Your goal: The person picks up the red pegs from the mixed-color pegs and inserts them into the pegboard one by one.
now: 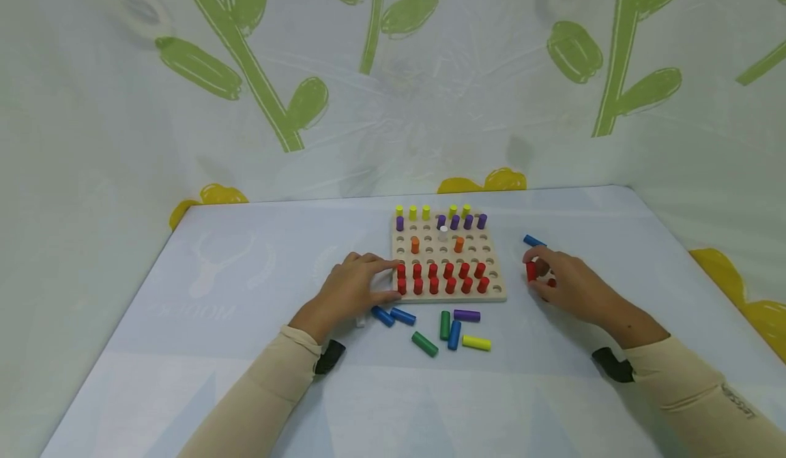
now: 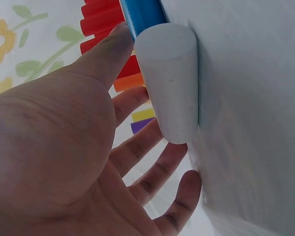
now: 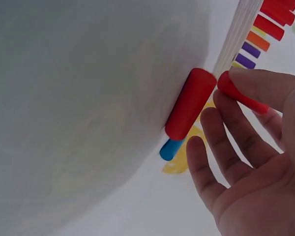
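A wooden pegboard point(image 1: 447, 296) has two front rows of red pegs point(image 1: 434, 285); orange, purple, yellow and white pegs stand farther back. My left hand point(image 1: 352, 284) is at the board's left edge, thumb near the front corner and index fingertip a little farther back. Its fingers stay extended in the left wrist view, beyond a white peg point(image 2: 169, 88). Right of the board, my right hand point(image 1: 574, 286) pinches a red peg point(image 3: 241, 94) between thumb and fingertips. Another red peg point(image 3: 191, 104) lies on the table beside that hand.
In front of the board lie loose blue pegs point(image 1: 402, 316), green pegs point(image 1: 425, 344), a purple peg point(image 1: 467, 315) and a yellow peg point(image 1: 476, 342). One more blue peg point(image 1: 534, 240) lies beyond my right hand. A patterned sheet point(image 1: 393, 137) hangs behind the table.
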Demonstrator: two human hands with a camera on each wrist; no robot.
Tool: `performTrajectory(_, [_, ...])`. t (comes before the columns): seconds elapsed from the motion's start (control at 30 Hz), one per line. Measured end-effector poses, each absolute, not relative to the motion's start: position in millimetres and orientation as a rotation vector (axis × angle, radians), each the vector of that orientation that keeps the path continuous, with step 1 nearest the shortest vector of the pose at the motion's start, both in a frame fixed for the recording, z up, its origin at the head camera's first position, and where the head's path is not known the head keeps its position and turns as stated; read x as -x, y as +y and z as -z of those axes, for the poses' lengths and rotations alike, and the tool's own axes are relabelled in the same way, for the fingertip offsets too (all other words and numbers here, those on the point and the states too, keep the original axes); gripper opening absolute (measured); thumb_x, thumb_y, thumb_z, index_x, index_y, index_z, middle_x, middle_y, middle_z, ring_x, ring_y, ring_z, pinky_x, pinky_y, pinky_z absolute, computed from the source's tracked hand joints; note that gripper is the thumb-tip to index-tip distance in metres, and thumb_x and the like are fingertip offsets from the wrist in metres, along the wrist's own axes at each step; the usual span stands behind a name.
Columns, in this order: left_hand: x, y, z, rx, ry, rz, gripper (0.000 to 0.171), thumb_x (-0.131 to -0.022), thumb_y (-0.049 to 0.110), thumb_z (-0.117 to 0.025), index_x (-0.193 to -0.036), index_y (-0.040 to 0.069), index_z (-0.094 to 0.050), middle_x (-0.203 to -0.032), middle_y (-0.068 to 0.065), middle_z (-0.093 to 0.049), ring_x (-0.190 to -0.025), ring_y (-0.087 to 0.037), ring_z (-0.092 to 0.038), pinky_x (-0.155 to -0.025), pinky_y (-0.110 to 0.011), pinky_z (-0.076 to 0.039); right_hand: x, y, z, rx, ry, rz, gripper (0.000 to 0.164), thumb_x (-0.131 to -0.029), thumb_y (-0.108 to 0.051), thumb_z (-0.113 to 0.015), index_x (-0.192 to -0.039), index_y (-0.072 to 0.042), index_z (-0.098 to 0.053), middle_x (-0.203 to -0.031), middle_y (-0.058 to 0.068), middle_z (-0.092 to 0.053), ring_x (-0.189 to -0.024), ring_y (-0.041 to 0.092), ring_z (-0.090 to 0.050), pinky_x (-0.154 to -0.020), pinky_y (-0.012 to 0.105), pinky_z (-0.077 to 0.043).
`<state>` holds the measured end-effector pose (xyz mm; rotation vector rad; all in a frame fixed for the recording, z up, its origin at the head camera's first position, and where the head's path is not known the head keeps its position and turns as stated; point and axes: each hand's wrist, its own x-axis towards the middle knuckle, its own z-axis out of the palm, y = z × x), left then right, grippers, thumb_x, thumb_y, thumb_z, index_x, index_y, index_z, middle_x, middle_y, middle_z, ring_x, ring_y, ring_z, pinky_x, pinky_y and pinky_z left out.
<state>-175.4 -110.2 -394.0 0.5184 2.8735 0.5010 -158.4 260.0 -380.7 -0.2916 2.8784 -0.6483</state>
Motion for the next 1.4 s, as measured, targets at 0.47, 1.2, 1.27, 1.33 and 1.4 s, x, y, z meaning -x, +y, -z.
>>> performTrajectory(0.47, [175.3, -110.6, 395.1, -0.513, 2.87, -0.51, 0.064, -0.084, 0.053, -0.076, -0.142, 0.037, -0.055, -0.144, -0.003, -0.057, -0.131, -0.028, -0.049, -0.105, -0.05, -0.046, 154.8, 242.2, 372.8, 0.425, 2.93, 0.716, 0.035, -0.092, -0.007, -0.07, -0.124, -0.007, -0.053, -0.102, 0.006, -0.069, -0.101, 0.027, -0.064, -0.087, 0.049, -0.058])
performTrajectory(1.2, [174.0, -111.4, 394.3, -0.515, 2.871, -0.518, 0.064, -0.084, 0.052, -0.076, -0.142, 0.037, -0.055, -0.144, -0.003, -0.057, -0.13, -0.028, -0.049, -0.105, -0.051, -0.046, 162.0, 221.8, 371.1, 0.455, 2.952, 0.657, 0.034, -0.093, -0.008, -0.07, -0.124, -0.008, -0.057, -0.111, 0.011, -0.07, -0.105, 0.03, -0.066, -0.09, 0.05, -0.057])
performTrajectory(1.27, [174.0, -111.1, 394.0, -0.515, 2.871, -0.518, 0.064, -0.084, 0.052, -0.076, -0.143, 0.037, -0.054, -0.144, -0.003, -0.057, -0.13, -0.027, -0.049, -0.104, -0.05, -0.046, 162.4, 220.6, 371.4, 0.445, 2.949, 0.651, 0.034, -0.093, -0.008, -0.07, -0.124, -0.008, -0.057, -0.111, 0.011, -0.07, -0.104, 0.029, -0.067, -0.089, 0.049, -0.058])
performTrajectory(1.33, [174.0, -110.7, 394.1, -0.517, 2.874, -0.514, 0.064, -0.084, 0.052, -0.076, -0.143, 0.037, -0.054, -0.144, -0.003, -0.057, -0.13, -0.027, -0.049, -0.104, -0.05, -0.046, 163.1, 219.1, 372.1, 0.434, 2.946, 0.642, 0.033, -0.093, -0.009, -0.07, -0.124, -0.008, -0.057, -0.11, 0.011, -0.07, -0.104, 0.029, -0.067, -0.089, 0.047, -0.058])
performTrajectory(1.4, [173.9, -110.5, 394.2, -0.517, 2.878, -0.507, 0.064, -0.084, 0.052, -0.076, -0.143, 0.037, -0.054, -0.144, -0.002, -0.057, -0.13, -0.027, -0.049, -0.104, -0.049, -0.046, 163.7, 217.8, 372.7, 0.429, 2.943, 0.634, 0.033, -0.093, -0.01, -0.07, -0.124, -0.008, -0.057, -0.11, 0.01, -0.07, -0.104, 0.029, -0.067, -0.088, 0.046, -0.059])
